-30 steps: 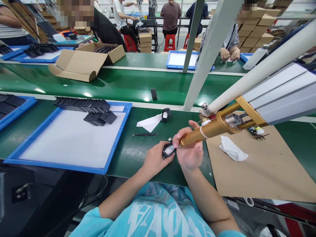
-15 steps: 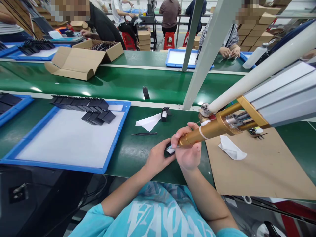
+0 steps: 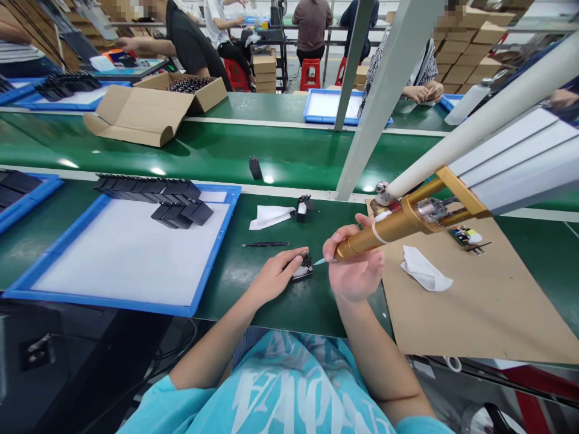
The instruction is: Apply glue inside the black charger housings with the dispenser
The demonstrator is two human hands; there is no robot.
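Observation:
My left hand [image 3: 275, 274] is closed on a small black charger housing [image 3: 302, 271], whose pale inside faces up on the green bench. In my right hand [image 3: 355, 268] is a gold-coloured dispensing gun [image 3: 375, 236], with my fingers around its front end. Its thin light-blue nozzle [image 3: 319, 261] points left, its tip close to the right end of the housing; whether they touch I cannot tell. Beyond my hands lie black tweezers [image 3: 265, 244], a white paper [image 3: 270, 217] and another open black housing [image 3: 302, 208] standing upright.
To the left, a blue-rimmed tray [image 3: 216, 253] carries rows of black chargers [image 3: 149, 188]. A brown cardboard sheet [image 3: 456, 325] with a white paper [image 3: 425, 269] and a circuit board [image 3: 465, 237] lies right. One charger [image 3: 255, 168] is on the green conveyor. A white post [image 3: 384, 102] rises ahead.
The dispensing gun and my right hand have shifted right, away from the housing. My left hand has lowered the housing slightly left. The charger on the conveyor has moved left.

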